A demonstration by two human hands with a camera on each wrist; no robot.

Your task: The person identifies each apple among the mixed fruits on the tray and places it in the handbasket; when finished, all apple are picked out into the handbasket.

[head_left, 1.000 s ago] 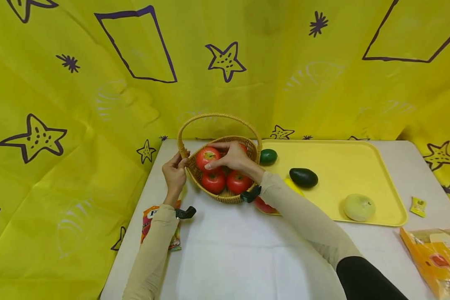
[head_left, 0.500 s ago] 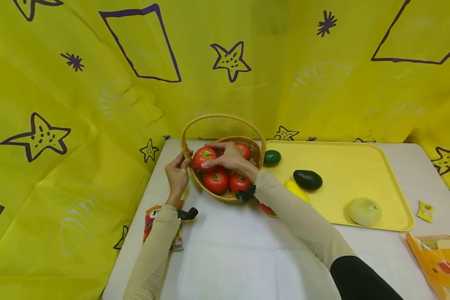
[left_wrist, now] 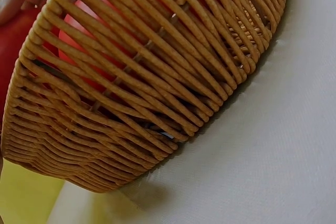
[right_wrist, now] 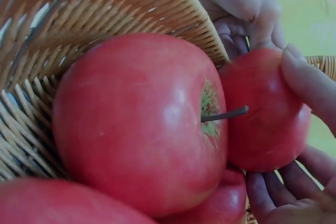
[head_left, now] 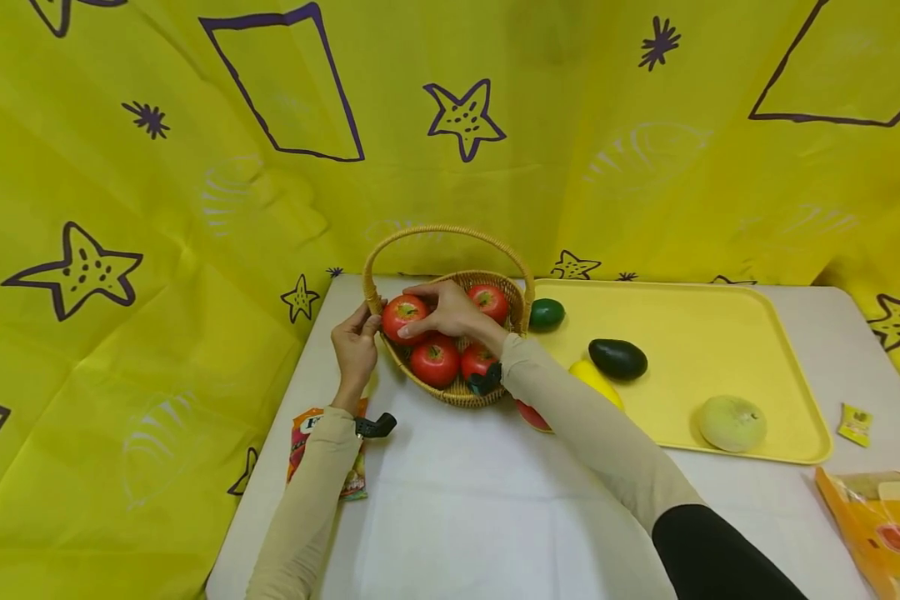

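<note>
A wicker basket (head_left: 461, 401) with a tall arched handle stands at the table's back, several red apples inside it. My left hand (head_left: 356, 350) pinches its left rim by the handle's foot. At that left end, my right hand (head_left: 453, 312) grips one apple (head_left: 403, 318) between thumb and fingers. Another apple (head_left: 435, 362) lies just in front of it, and one more (head_left: 489, 302) sits at the back. In the right wrist view the held apple (right_wrist: 265, 116) is beside a large stemmed apple (right_wrist: 136, 121). The left wrist view is mostly basket weave (left_wrist: 152, 51).
To the right lies a yellow tray (head_left: 690, 333) with an avocado (head_left: 618, 359), a small dark green fruit (head_left: 547, 314), a yellow fruit (head_left: 596, 382) and a pale round fruit (head_left: 732, 423). Snack packets (head_left: 881, 525) lie at right; another bag (head_left: 354, 479) is under my left forearm.
My right hand has carried the apple a little left toward the basket's left rim, uncovering more of the back apple. The left hand stays on the rim. The head view has shifted slightly.
</note>
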